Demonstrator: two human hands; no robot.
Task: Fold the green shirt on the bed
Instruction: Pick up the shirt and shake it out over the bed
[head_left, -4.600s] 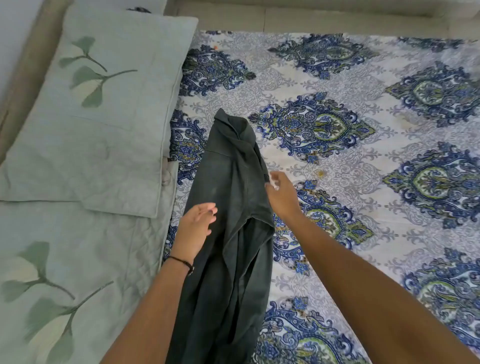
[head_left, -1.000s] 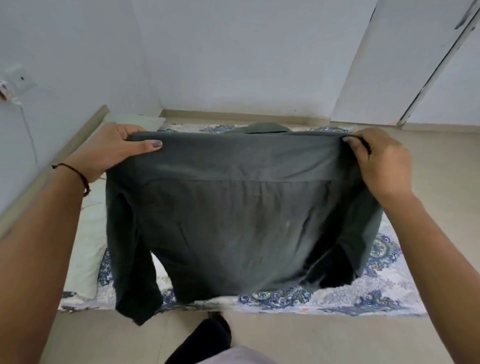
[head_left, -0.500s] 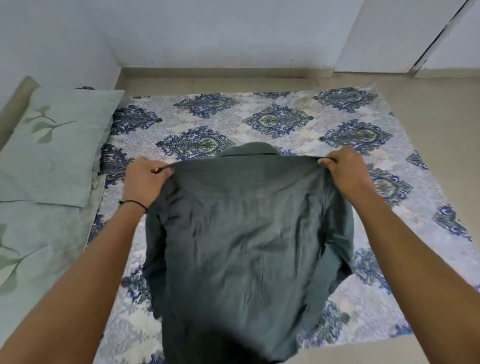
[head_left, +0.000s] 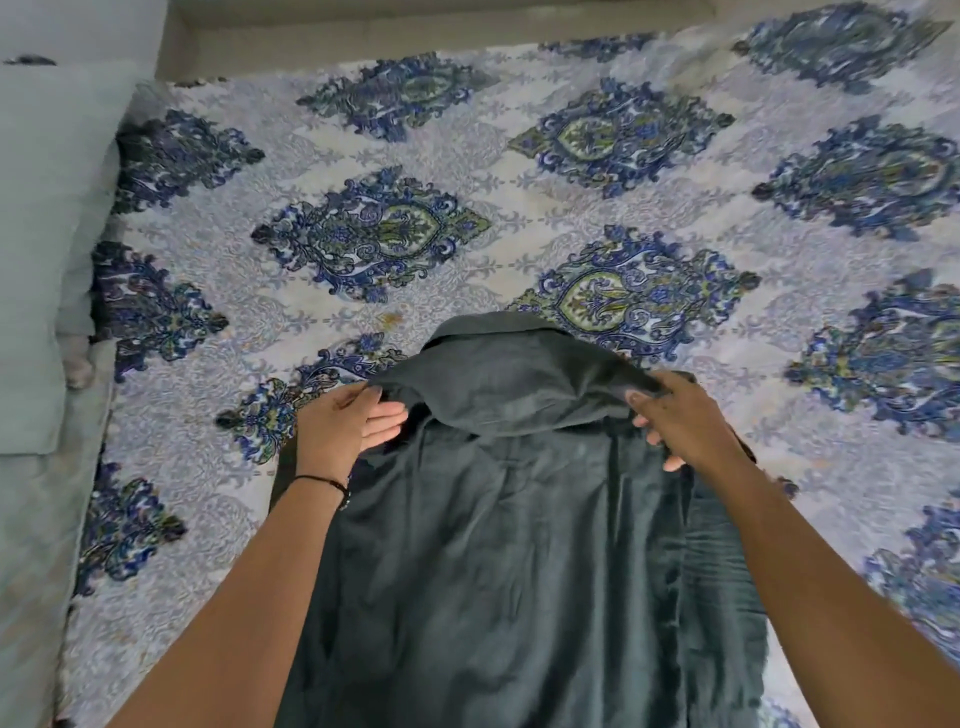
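The dark green shirt (head_left: 498, 545) lies back side up on the bed (head_left: 467, 249), its collar pointing away from me and its lower part running out of the bottom of the view. My left hand (head_left: 343, 421) grips the cloth at the left shoulder. My right hand (head_left: 675, 415) grips the right shoulder. The top of the shirt bulges up and droops between the two hands. A sleeve is partly tucked under the right side.
The bed has a white sheet with blue and green medallion patterns. A pale green pillow (head_left: 47, 249) lies along the left edge, with a matching quilt (head_left: 31, 571) below it. A beige floor strip (head_left: 415, 26) and wall base run along the far side.
Both hands have lowered the shirt from the air onto the sheet, still holding its shoulders. The hands have come closer together, and the view has tilted down toward the bed.
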